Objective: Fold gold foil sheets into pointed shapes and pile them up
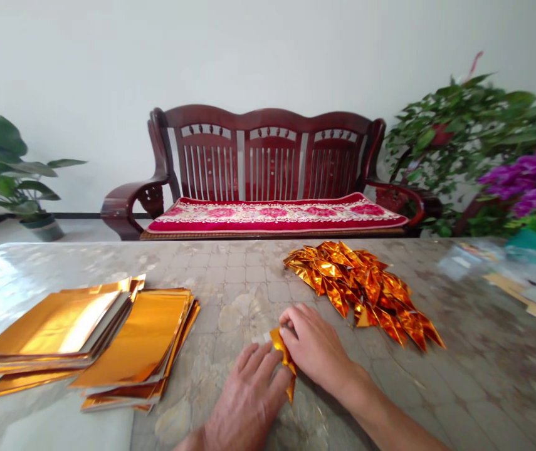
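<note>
Left hand (247, 396) flat, right hand (315, 348) pinching foil piece (281, 346)

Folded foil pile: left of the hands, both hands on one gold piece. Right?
Wrong side: the head view shows the folded foil pile to the right of the hands. The left hand and right hand are both on one gold piece.

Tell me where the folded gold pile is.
Head view: the folded pile lies on the table, right of centre, just beyond the right hand and across from the flat gold sheets at left.
</note>
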{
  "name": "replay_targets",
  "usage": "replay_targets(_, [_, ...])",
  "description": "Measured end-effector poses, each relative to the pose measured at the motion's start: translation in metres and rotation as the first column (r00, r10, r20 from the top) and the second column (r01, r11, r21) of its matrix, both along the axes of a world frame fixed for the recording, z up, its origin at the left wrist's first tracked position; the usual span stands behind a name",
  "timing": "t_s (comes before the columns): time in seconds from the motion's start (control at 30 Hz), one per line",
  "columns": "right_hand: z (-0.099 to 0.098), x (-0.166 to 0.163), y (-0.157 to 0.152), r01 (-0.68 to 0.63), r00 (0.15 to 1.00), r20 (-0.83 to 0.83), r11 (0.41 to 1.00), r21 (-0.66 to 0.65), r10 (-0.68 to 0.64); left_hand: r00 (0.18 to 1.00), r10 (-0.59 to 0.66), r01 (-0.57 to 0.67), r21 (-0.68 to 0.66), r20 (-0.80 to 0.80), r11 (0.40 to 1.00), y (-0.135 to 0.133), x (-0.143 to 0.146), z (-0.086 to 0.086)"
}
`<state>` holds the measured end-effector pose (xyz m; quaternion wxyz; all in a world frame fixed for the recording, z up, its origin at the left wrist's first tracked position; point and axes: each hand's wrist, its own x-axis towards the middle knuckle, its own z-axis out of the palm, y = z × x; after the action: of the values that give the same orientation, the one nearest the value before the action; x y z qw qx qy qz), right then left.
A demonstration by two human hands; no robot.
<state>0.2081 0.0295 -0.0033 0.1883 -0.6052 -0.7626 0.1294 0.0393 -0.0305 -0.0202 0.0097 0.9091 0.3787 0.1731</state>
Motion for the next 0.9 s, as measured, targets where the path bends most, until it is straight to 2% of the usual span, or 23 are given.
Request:
replay_targets(0.2, [0.006, -0.003, -0.001, 0.0, 1.0, 0.029, 1.0, 0.002, 0.0, 1.0, -0.03, 0.03, -0.038, 0.004, 0.999, -0.003, 0.002, 0.004])
replay_targets(0.43, [0.01, -0.002, -0.001, 0.018, 0.998, -0.055, 0.994, -0.104, -0.024, 0.999, -0.039, 0.038, -0.078, -0.011, 0.996, -0.005, 0.001, 0.01])
replay_targets(0.57, [0.013, -0.002, -0.003, 0.026, 0.999, -0.032, 0.991, -0.133, -0.03, 0.999, -0.032, 0.03, -0.075, -0.022, 0.997, -0.006, 0.001, 0.009])
replay_targets(0.73, [0.016, -0.003, -0.004, 0.016, 1.0, 0.002, 0.99, -0.141, -0.016, 0.999, -0.036, 0.035, -0.058, -0.003, 0.998, -0.005, 0.002, 0.007])
replay_targets(0.9, [0.007, -0.006, -0.004, 0.013, 0.999, -0.035, 0.995, -0.098, -0.016, 1.0, -0.013, 0.013, -0.028, 0.012, 1.0, -0.005, 0.003, 0.006])
